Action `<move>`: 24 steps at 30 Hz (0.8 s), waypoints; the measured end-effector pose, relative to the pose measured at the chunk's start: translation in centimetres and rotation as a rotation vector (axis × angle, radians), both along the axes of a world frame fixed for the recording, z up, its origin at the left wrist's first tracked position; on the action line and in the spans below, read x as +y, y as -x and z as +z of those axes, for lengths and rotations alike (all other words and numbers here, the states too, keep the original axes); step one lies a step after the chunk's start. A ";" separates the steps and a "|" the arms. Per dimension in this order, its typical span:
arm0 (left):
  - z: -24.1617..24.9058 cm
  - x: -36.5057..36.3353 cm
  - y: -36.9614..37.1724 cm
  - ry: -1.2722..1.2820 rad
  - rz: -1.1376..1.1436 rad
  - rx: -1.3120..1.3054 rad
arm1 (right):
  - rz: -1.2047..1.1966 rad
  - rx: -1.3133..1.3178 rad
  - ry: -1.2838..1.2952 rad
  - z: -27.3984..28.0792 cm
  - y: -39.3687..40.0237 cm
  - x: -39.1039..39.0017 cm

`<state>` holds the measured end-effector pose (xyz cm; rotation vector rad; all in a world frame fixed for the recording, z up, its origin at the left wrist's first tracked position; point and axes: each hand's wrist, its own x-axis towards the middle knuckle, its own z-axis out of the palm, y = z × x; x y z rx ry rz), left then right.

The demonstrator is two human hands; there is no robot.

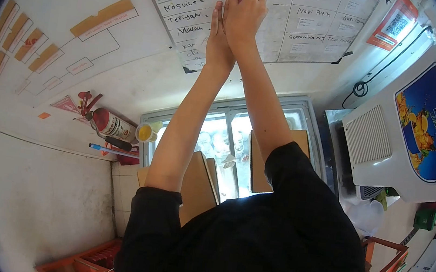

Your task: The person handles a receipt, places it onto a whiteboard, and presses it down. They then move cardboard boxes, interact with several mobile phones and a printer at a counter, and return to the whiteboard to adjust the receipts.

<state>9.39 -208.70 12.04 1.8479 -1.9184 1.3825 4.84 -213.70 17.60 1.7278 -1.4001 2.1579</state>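
On the left of the whiteboard (316, 45) hangs a branching paper chart (104, 19); lower down on that side are a fire extinguisher (113, 124) and a small cup (146, 132) with yellow in it. Below the whiteboard is a glass-topped freezer (227, 106), with one cardboard box (198, 188) by each arm.

The left hand (219, 46) is raised in front of the whiteboard's left half, a couple of its fingers straight and the rest hidden. The right hand (246, 17) overlaps it, fingers bent inward. No object shows in either — whether something small is pinched there, or whether they touch the whiteboard, I cannot tell.

The whiteboard itself should handle as a stiff, flat panel, more awkward than heavy, its face smooth and likely slippery, its ink easily smeared. The surest hold would be both side edges near the dark corner pieces — away from the writing and taped slips.

Right of the whiteboard are an orange QR-code poster (396, 26) and, lower, a bulky Nestea drinks dispenser (371, 133).
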 end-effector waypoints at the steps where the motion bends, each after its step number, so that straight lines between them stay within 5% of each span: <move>1: -0.1 0.0 0.0 0.004 -0.018 0.017 | 0.000 0.003 0.000 -0.1 -0.2 -0.2; 16: 0.0 0.0 0.0 -0.125 -0.079 0.241 | 0.273 -0.421 0.004 -0.9 1.4 0.8; 22: -1.4 -1.4 -0.4 0.041 -0.529 0.672 | -0.021 0.063 -0.007 -0.8 2.4 0.5; 24: -1.4 -1.4 -0.3 0.038 -0.465 0.601 | 0.232 0.103 -0.025 -0.2 2.9 -0.6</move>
